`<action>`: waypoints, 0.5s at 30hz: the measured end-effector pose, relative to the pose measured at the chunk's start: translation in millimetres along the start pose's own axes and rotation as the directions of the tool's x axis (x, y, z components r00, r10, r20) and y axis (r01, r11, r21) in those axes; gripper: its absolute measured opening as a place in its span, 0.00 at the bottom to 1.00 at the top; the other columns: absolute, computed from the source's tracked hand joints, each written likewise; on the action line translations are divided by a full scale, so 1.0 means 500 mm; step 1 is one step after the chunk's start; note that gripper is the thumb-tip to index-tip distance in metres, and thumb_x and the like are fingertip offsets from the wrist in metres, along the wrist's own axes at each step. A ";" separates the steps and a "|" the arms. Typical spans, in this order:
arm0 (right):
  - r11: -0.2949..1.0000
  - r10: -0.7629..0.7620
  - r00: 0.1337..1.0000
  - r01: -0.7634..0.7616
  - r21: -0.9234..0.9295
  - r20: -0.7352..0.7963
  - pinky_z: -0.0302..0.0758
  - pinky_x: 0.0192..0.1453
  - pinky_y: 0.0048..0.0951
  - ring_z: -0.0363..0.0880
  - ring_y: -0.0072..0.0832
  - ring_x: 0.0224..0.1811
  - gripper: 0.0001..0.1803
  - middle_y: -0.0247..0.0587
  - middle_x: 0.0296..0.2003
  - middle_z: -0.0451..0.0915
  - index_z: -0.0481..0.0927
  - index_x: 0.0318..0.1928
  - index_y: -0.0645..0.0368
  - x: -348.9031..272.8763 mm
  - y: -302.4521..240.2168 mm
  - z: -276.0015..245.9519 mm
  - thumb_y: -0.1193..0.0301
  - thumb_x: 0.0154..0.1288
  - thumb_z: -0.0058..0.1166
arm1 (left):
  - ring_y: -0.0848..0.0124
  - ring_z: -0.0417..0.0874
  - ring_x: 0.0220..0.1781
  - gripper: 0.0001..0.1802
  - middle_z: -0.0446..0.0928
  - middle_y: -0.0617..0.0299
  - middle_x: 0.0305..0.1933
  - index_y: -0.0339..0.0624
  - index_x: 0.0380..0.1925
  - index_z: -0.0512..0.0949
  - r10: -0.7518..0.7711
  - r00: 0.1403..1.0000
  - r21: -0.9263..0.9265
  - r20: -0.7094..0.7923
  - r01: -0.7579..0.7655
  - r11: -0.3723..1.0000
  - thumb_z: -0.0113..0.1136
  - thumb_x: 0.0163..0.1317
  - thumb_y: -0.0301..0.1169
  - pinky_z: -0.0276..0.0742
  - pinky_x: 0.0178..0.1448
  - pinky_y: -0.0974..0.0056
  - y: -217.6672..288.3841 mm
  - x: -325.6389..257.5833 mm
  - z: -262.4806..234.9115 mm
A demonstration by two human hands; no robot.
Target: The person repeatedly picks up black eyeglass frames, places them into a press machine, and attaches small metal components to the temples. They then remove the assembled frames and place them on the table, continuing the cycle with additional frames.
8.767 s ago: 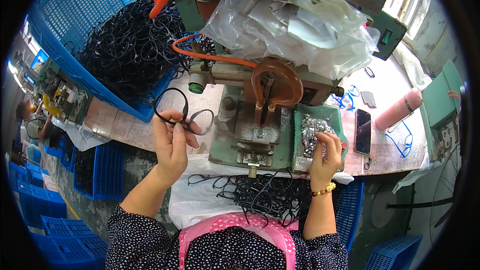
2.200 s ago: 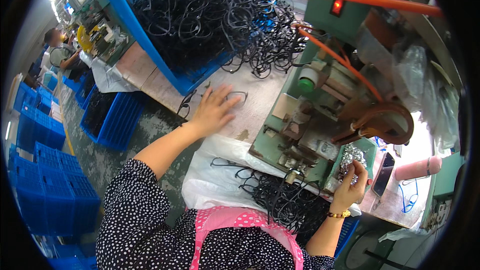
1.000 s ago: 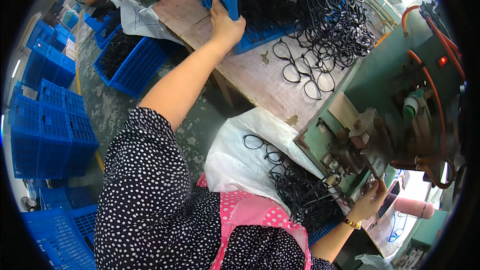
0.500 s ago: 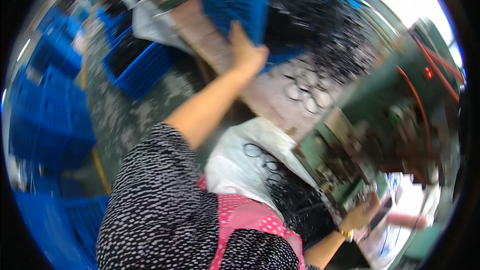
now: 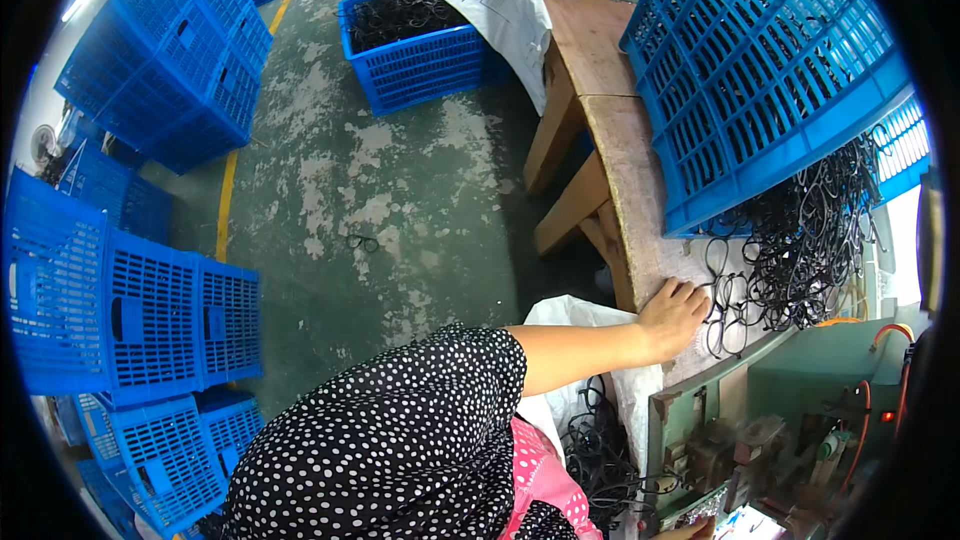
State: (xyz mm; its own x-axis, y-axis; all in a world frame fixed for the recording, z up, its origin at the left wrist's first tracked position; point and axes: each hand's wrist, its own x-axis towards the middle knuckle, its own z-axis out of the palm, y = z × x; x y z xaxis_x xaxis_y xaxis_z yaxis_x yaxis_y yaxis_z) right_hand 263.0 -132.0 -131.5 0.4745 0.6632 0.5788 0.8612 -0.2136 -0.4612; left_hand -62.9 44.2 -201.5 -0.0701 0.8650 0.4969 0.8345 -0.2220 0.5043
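Observation:
My left hand [image 5: 675, 322] rests on the worn tabletop [image 5: 640, 240], palm down, its slightly bent fingers apart. Its fingertips lie beside several thin black double-looped frames, like eyeglass fronts [image 5: 727, 300]. Beyond them, a blue slatted crate [image 5: 760, 90] lies tipped on the table, and a tangled heap of the same frames [image 5: 815, 240] spills from its mouth. Of my right hand [image 5: 695, 530] only a small part shows at the lower edge, by a green machine [image 5: 740, 410]; its fingers are hidden. Below my left forearm, more black frames [image 5: 600, 440] lie in a white sack [image 5: 580, 320].
Blue crates [image 5: 160, 315] are stacked along the left, beside a yellow floor line [image 5: 228, 202]. A blue crate full of black frames [image 5: 420, 65] stands on the green floor [image 5: 400, 180]. One loose frame [image 5: 363, 242] lies there. Orange hoses [image 5: 865, 420] run along the machine.
My left hand has left the side of the tipped crate and come down to the tabletop by the loose frames. The view has swung left, leaving my right hand mostly out of the picture.

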 end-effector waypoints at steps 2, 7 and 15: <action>0.993 -0.117 0.992 0.118 0.015 -0.055 0.80 0.53 0.41 0.85 0.43 0.47 0.17 0.48 0.46 0.86 0.86 0.49 0.63 -0.001 0.007 0.009 0.63 0.79 0.48 | 0.58 0.74 0.58 0.19 0.77 0.56 0.53 0.38 0.51 0.79 0.089 0.995 0.121 0.054 -0.095 0.988 0.57 0.60 0.33 0.66 0.65 0.51 0.006 0.007 0.009; 0.993 -0.044 0.998 0.048 0.105 -0.040 0.82 0.52 0.38 0.87 0.40 0.45 0.17 0.47 0.45 0.88 0.86 0.50 0.64 -0.004 0.028 0.010 0.65 0.79 0.50 | 0.57 0.77 0.56 0.18 0.76 0.56 0.48 0.41 0.43 0.77 0.234 0.957 0.048 0.169 -0.245 0.968 0.67 0.58 0.40 0.74 0.58 0.53 0.013 0.023 -0.001; 0.945 0.099 0.994 -0.108 0.310 0.045 0.78 0.59 0.31 0.83 0.34 0.51 0.15 0.48 0.50 0.83 0.79 0.55 0.67 0.010 0.072 0.026 0.69 0.77 0.54 | 0.52 0.85 0.42 0.19 0.83 0.46 0.42 0.39 0.48 0.74 -0.083 0.894 -0.630 0.441 0.374 0.680 0.63 0.65 0.40 0.80 0.48 0.54 0.012 0.068 -0.097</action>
State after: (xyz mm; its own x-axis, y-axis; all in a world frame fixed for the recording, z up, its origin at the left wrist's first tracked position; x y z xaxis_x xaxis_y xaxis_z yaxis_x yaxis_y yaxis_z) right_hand 294.0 -127.2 -154.1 0.5489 0.6703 0.4994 0.7056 -0.0512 -0.7068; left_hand -86.9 50.4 -147.4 0.1086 0.9899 0.0907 0.1966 -0.1108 0.9742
